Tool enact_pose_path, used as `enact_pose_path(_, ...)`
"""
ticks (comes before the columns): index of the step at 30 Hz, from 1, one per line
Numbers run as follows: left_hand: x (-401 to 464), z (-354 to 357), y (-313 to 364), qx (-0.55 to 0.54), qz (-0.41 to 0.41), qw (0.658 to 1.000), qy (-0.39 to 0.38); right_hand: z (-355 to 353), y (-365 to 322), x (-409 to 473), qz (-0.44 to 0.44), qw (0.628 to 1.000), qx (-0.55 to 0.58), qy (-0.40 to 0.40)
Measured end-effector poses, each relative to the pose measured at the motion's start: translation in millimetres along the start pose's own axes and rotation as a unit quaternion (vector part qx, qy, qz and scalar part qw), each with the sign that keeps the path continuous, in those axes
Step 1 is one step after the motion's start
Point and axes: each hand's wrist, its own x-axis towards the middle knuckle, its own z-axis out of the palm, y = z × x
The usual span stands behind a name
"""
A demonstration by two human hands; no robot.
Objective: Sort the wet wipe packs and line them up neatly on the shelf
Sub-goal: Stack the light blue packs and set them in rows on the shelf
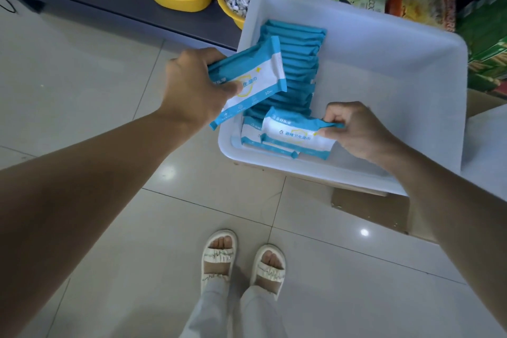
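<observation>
Head view is showing the left hand (pixel 192 85) gripping one pack (pixel 247 79) above the bin's (pixel 411 68) left rim, while the right hand (pixel 354 132) is pinching another pack's (pixel 296 134) end, long axis running left-right, nearest the row (pixel 296 63) standing on edge.

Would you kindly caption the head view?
Each hand holds a wipe pack over the white bin.

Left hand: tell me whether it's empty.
No, the left hand grips a wipe pack over the bin's edge.
</observation>
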Motion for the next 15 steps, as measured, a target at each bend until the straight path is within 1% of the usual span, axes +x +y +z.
enact_pose_path(4,-1.6,1.9,0.3,0.006,0.006,1.0,-0.002,38.5,-3.9,5.3,-0.023,0.999,-0.044,0.007)
enact_pose_path(6,-2.6,2.4,-0.2,-0.007,0.001,1.0,-0.009,53.5,-4.5,6.5,-0.019,0.995,-0.095,0.019)
enact_pose_path(9,-3.2,2.5,-1.1,-0.018,0.0,1.0,-0.018,60.6,-12.0,4.7,-0.005,0.98,-0.194,0.04)
enact_pose_path(11,-2.3,2.2,-2.4,-0.021,0.0,1.0,-0.021,60.9,-18.3,6.4,-0.015,0.968,-0.246,0.047)
enact_pose_path(15,1.1,2.4,-5.0,-0.024,0.006,0.999,-0.025,66.0,-27.5,14.7,-0.025,0.941,-0.336,0.038)
